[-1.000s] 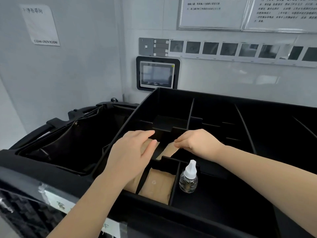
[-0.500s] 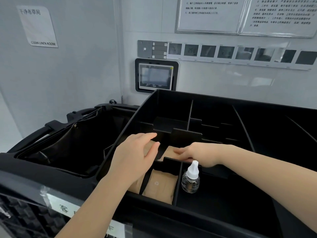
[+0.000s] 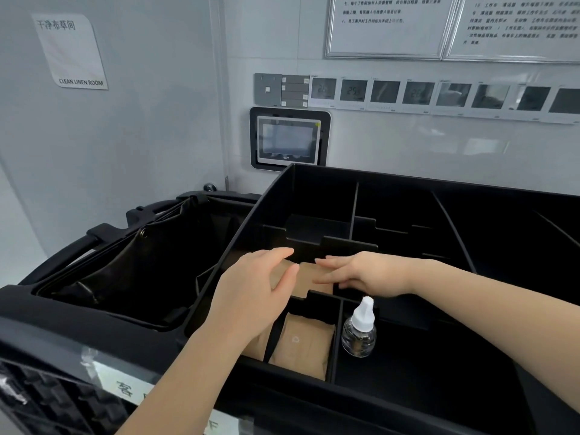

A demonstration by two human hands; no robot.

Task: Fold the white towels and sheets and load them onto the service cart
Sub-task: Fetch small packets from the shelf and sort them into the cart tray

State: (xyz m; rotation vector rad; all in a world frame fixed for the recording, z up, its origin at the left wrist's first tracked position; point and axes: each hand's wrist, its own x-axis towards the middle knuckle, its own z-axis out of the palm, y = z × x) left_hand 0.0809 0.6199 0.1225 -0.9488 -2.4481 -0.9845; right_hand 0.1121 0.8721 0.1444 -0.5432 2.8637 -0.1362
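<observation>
Since the earlier frames both hands have closed in over the same tray compartment; the right hand (image 3: 365,273), formerly arched above it, now lies low and flat, and the brown packets have been drawn up toward the near divider; left hand (image 3: 251,296) little shifted.

Left hand: fingers extended, relaxed, resting against the left edge of the brown paper packets (image 3: 309,279); thumb side hidden, so whether it pinches them I cannot tell. Right hand: fingers straight, laid on the packets' right edge; nothing clamped. Hands near each other, not touching, packets between.

Step in hand, by judgement: squaring amenity packets in the organiser tray (image 3: 314,180) of the service cart (image 3: 94,328). To do it well: press evenly from both sides, seat the stack below the divider notch, keep edges flush so it does not ride up on the partition.

White towels and sheets: none in view; linen loading judged not yet begun.

Around: second packet stack (image 3: 306,346) in the nearer compartment; clear dropper bottle (image 3: 359,331) with white cap upright just right of it, near the right wrist, liable to be tipped on withdrawal; black bag (image 3: 131,255) hangs open at the cart's left end; wall screen (image 3: 288,139) and "CLEAN LINEN ROOM" sign (image 3: 70,51) behind.
</observation>
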